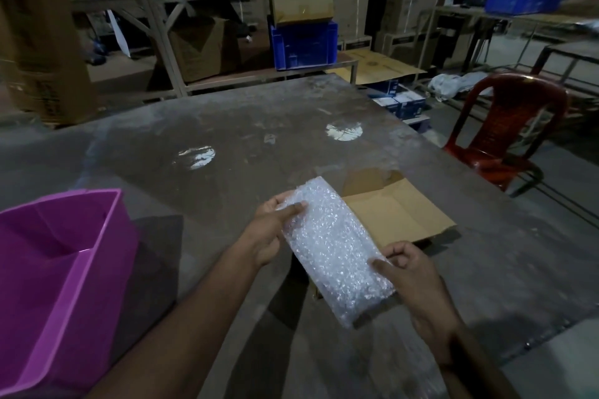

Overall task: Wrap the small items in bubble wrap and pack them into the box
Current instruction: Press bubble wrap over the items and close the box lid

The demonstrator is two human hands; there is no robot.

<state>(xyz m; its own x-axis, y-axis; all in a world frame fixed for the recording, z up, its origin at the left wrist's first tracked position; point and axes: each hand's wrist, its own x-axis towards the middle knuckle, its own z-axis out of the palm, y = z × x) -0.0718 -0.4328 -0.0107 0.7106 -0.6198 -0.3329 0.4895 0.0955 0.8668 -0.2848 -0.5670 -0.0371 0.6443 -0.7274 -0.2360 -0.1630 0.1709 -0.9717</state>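
Fingers of the left hand pinched the far end of a bubble-wrapped bundle, while fingers of the right hand gripped its near end. The bundle was held tilted above the table, partly over an open cardboard box. A pink bin stood at the near left.

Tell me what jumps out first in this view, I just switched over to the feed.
The white bubble-wrapped bundle at centre, held above the table by both hands: the left hand grips its far end, the right hand its near end. Just behind it lies an open cardboard box. A bright pink bin sits at the table's near left, and a red plastic chair stands to the right.
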